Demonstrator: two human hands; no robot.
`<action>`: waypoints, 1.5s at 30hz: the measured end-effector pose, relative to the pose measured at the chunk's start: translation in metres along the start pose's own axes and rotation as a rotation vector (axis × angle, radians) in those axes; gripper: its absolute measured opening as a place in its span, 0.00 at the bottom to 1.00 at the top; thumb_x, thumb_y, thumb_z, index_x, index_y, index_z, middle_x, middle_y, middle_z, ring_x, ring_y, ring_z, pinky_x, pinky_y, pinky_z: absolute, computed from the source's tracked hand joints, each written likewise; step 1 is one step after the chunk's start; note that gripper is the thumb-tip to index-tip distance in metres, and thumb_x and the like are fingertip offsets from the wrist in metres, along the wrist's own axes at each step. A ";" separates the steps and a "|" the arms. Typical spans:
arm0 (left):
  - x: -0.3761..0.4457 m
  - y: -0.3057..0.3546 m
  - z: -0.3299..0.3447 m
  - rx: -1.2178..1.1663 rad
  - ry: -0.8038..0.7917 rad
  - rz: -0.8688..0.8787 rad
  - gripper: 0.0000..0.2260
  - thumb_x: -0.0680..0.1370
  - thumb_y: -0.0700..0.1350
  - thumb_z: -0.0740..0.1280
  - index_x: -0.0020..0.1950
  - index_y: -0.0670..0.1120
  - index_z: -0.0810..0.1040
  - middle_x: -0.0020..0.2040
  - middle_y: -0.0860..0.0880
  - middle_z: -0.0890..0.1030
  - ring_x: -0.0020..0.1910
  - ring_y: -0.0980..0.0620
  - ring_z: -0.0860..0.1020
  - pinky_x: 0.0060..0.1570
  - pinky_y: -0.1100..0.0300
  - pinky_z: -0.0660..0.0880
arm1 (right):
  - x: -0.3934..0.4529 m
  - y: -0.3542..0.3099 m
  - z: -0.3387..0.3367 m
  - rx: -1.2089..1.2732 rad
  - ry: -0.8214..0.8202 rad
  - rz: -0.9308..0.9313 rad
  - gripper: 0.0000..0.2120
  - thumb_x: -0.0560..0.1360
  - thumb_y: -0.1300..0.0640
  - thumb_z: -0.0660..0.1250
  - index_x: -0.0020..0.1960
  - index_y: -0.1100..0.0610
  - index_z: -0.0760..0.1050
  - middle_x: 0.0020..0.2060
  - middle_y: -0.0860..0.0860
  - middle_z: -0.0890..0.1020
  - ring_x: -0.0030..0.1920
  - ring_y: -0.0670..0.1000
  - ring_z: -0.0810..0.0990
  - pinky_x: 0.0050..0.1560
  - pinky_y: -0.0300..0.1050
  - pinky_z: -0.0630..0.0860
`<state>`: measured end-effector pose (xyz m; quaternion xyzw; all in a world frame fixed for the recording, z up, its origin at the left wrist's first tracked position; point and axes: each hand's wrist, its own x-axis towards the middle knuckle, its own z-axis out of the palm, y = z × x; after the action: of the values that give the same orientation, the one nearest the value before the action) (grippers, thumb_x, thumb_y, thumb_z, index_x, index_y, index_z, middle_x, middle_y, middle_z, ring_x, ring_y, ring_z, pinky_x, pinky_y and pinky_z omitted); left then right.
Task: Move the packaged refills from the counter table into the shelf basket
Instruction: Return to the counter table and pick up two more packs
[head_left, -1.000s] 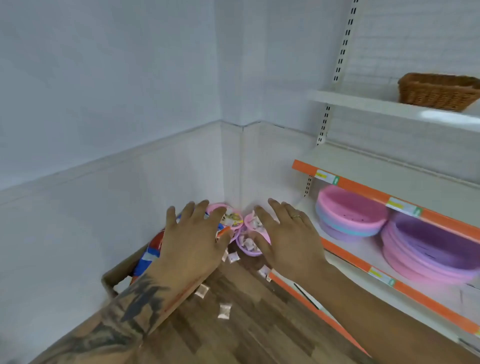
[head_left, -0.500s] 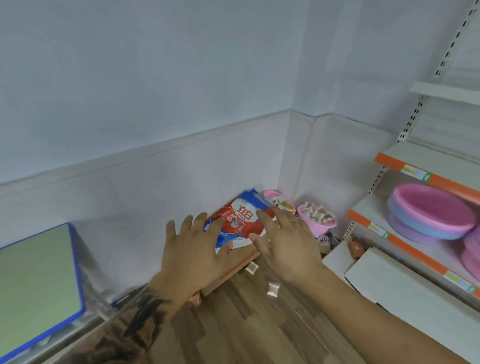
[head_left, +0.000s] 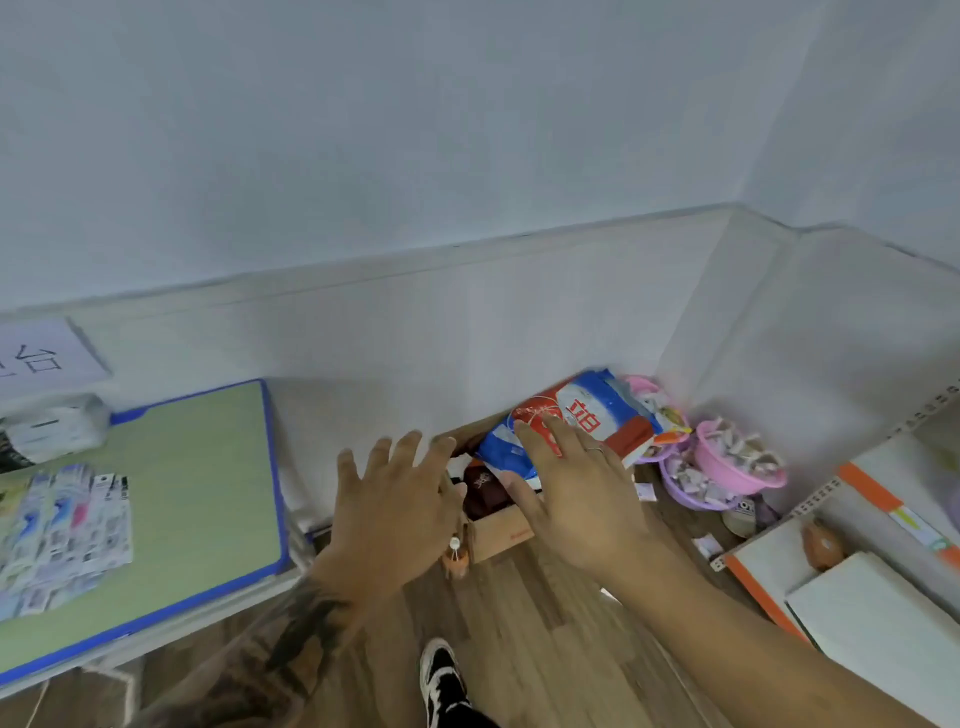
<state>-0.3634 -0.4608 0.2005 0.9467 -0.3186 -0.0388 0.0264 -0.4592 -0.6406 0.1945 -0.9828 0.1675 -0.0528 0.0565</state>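
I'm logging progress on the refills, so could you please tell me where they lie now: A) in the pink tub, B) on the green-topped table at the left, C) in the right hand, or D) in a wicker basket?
B: the refills lie flat on the table, while the left hand and the right hand hold nothing.
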 end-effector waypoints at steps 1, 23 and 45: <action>0.004 -0.012 0.003 -0.002 -0.002 -0.033 0.26 0.84 0.65 0.51 0.81 0.61 0.54 0.83 0.52 0.57 0.82 0.45 0.57 0.77 0.34 0.51 | 0.013 -0.009 0.005 0.006 -0.025 -0.024 0.30 0.82 0.34 0.51 0.79 0.46 0.64 0.77 0.55 0.69 0.75 0.60 0.70 0.73 0.59 0.68; 0.120 -0.233 0.033 -0.010 -0.085 -0.602 0.29 0.80 0.66 0.46 0.81 0.62 0.58 0.82 0.50 0.62 0.80 0.43 0.62 0.75 0.34 0.58 | 0.293 -0.171 0.122 0.107 -0.311 -0.527 0.31 0.83 0.34 0.49 0.82 0.44 0.52 0.82 0.51 0.59 0.80 0.56 0.62 0.77 0.54 0.61; 0.077 -0.461 0.095 -0.085 -0.186 -0.711 0.26 0.83 0.64 0.54 0.79 0.60 0.60 0.81 0.48 0.63 0.80 0.43 0.61 0.75 0.34 0.54 | 0.289 -0.383 0.212 0.137 -0.588 -0.460 0.31 0.84 0.34 0.48 0.83 0.45 0.50 0.82 0.51 0.58 0.80 0.56 0.61 0.77 0.54 0.60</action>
<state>-0.0337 -0.1432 0.0673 0.9887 0.0313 -0.1448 0.0217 -0.0380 -0.3588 0.0594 -0.9619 -0.0849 0.2090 0.1542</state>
